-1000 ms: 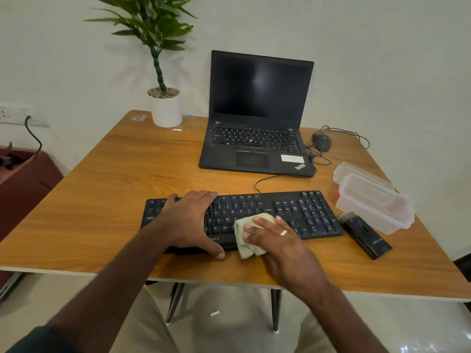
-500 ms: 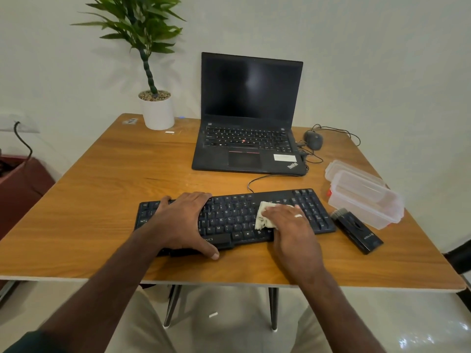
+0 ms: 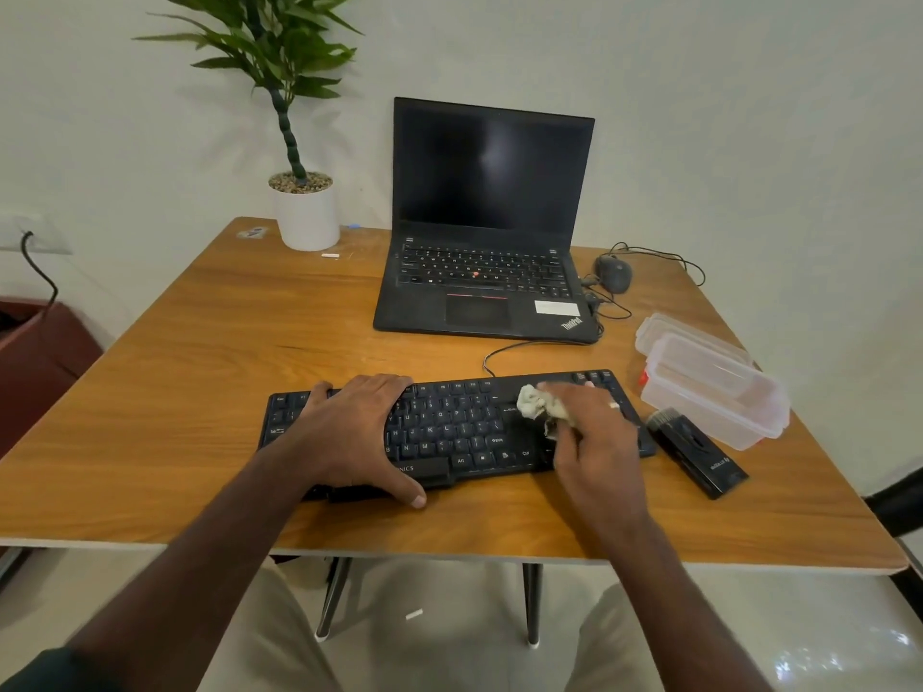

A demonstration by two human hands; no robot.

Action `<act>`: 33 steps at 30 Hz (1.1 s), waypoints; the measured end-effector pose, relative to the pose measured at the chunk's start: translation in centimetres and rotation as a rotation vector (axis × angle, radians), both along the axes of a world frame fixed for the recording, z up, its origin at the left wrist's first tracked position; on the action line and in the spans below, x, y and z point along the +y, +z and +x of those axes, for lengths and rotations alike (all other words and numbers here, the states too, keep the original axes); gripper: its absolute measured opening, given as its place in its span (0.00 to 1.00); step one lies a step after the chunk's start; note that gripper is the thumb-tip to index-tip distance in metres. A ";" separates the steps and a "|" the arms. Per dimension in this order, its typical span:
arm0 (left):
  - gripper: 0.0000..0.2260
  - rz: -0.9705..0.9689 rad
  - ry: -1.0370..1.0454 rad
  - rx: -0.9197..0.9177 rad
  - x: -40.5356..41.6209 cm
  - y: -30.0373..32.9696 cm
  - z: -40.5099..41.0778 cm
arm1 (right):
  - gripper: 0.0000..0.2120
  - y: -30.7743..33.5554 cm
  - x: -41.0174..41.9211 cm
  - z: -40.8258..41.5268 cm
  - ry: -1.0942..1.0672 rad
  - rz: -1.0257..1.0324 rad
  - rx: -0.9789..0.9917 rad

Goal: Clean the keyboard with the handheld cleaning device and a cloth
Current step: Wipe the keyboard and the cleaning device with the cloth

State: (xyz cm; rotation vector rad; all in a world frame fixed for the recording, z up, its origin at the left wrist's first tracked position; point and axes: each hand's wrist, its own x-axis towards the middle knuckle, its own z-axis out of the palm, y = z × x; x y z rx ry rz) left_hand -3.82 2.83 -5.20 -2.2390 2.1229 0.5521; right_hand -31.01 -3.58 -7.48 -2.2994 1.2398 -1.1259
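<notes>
**Two hands on the keyboard: one steadies, one wipes**

Head view: The black keyboard [image 3: 457, 429] lies flat on the wooden table [image 3: 200, 392], near its front edge and in front of the open laptop [image 3: 487, 227]. The left hand [image 3: 357, 432] rests spread over the keyboard's left half, fingers reaching across the top rows and the thumb hooked on the front edge, pressing rather than gripping. The right hand [image 3: 592, 432] bunches a small pale cloth [image 3: 537, 404] under its fingertips over the right-hand keys; this hand is blurred, so the exact finger positions cannot be told.

The handheld cleaning device [image 3: 696, 454], a slim black bar, lies untouched just right of the keyboard, beside a clear plastic box [image 3: 714, 389].

Handling, as a judgement: the cloth is soft and limp, best kept wadded under the fingertips so it presses between keys. The keyboard looks light and stiff and would likely slide on the smooth wood, so holding it down flat from above suits it better than lifting. The keycaps could catch if the cloth is dragged hard.
</notes>
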 end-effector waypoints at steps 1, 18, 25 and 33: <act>0.63 -0.002 -0.002 -0.002 0.0 -0.1 0.0 | 0.17 -0.5 0.4 0.0 0.030 -0.056 0.092; 0.66 0.063 -0.009 -0.006 0.3 0.2 3.5 | 0.17 1.6 -0.4 -0.1 -0.054 0.199 -0.358; 0.65 -0.064 -0.107 -0.080 -2.0 -0.6 -3.8 | 0.16 -1.0 0.5 1.1 0.172 -0.109 0.332; 0.65 -0.041 -0.110 -0.119 -3.3 0.0 -4.4 | 0.12 1.8 -0.9 -0.4 0.016 -0.044 0.577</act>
